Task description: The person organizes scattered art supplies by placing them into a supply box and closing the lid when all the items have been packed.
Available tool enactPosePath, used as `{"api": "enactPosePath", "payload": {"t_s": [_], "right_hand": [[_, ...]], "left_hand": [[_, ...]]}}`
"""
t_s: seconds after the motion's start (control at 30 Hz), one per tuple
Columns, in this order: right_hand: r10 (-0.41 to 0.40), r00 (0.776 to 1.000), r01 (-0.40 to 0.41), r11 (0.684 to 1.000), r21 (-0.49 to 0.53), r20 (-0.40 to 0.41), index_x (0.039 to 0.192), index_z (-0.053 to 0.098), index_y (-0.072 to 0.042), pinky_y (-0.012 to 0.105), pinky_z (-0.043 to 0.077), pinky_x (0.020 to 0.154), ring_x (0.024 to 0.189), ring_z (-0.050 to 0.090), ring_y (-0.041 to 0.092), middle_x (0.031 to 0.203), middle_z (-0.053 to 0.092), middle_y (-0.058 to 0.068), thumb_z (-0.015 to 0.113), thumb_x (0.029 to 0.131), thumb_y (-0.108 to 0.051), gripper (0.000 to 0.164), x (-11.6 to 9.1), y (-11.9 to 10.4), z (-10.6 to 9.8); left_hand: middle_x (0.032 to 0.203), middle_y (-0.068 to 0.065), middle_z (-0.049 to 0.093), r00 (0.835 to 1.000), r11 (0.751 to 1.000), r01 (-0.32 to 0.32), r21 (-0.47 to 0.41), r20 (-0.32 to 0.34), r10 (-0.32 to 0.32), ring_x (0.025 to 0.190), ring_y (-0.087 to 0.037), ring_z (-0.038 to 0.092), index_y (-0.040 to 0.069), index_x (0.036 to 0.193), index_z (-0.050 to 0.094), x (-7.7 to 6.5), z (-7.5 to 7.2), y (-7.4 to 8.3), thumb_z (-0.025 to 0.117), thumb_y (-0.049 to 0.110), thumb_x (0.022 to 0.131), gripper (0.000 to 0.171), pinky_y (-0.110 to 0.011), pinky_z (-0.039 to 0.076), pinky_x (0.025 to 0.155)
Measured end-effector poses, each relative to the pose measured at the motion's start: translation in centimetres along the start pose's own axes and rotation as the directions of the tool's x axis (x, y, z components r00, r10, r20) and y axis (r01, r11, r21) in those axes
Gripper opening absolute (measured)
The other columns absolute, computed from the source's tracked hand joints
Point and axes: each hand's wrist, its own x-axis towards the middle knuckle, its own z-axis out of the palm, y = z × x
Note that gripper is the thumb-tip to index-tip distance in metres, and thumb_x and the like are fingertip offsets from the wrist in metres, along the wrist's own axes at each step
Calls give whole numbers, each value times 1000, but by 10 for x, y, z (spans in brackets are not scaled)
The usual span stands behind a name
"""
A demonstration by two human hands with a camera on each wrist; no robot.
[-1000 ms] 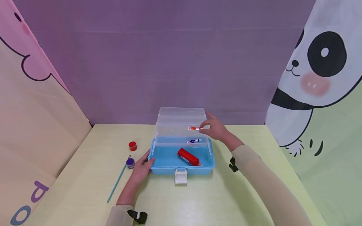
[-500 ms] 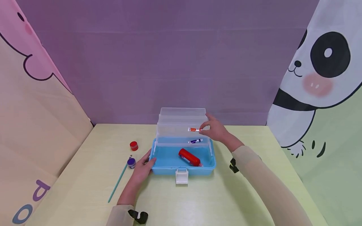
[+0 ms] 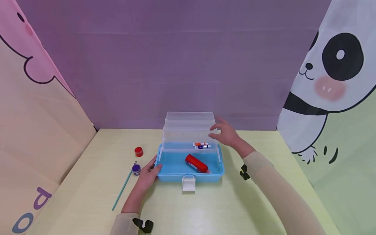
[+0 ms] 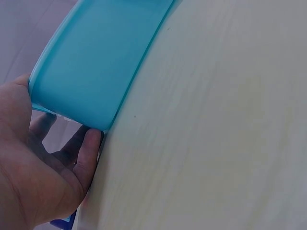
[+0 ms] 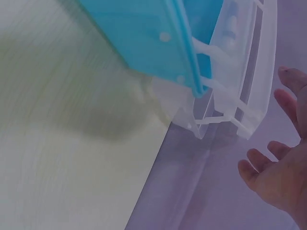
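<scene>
In the head view a light-blue storage box (image 3: pixel 176 178) stands with its clear stepped trays (image 3: pixel 188 125) raised at the back. My left hand (image 3: pixel 148 176) grips its left end, thumb over the rim; the left wrist view shows the fingers (image 4: pixel 88 153) against the end wall. A small orange paint tube (image 3: pixel 200 144) lies in the lowest tray beside a purple paint tube (image 3: pixel 203 147). Just above and right of them hovers my right hand (image 3: pixel 227 133), fingers parted and holding nothing. Inside the box lies a red bottle (image 3: pixel 196 163).
Left of the box are a red paint pot (image 3: pixel 139 151), a purple-lidded paint pot (image 3: pixel 136 169) and a slim teal paintbrush (image 3: pixel 122 191). A white latch (image 3: pixel 188 183) hangs at the box's front. Behind the table (image 3: pixel 205 212) rises a purple backdrop (image 3: pixel 188 65).
My right hand has let go of the orange tube, which has dropped into the tray beside the purple one. Its fingers have spread slightly. My left hand stays at the box.
</scene>
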Motion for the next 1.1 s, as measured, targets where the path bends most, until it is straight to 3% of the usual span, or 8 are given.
{"api": "enactPosePath", "payload": {"t_s": [0.4,0.7,0.9,1.1], "right_hand": [[28,999,-28,1000,6,20,105,73,-9,56,43,97,130,40,41,142,46,20,72,87,-26,25,-15,32,-4],[6,1000,-6,1000,8,10,102,73,-6,57,36,103,128,42,42,135,52,24,70,89,-24,22,-30,60,-4],[-22,1000,22,1000,13,-11,98,74,-6,56,38,101,125,46,42,130,55,25,71,88,-22,20,-48,75,-7],[-55,998,55,998,0,7,95,73,-8,53,46,90,121,50,43,128,55,26,72,87,-19,14,-74,88,-12]], "left_hand": [[152,-20,30,1000,1000,-2,-4,4,2,130,-41,40,29,154,27,1,-1,1,56,34,98,63,-46,47,95],[153,-19,29,1000,1000,2,8,4,-2,131,-41,38,31,154,26,1,-3,2,55,35,98,63,-47,47,95],[152,-19,29,1000,1000,-1,20,4,1,130,-40,39,30,155,26,1,-2,1,54,36,99,63,-46,47,95],[154,-19,27,1000,1000,4,18,15,-5,133,-41,36,30,155,25,3,0,0,53,36,99,63,-46,47,95]]}}
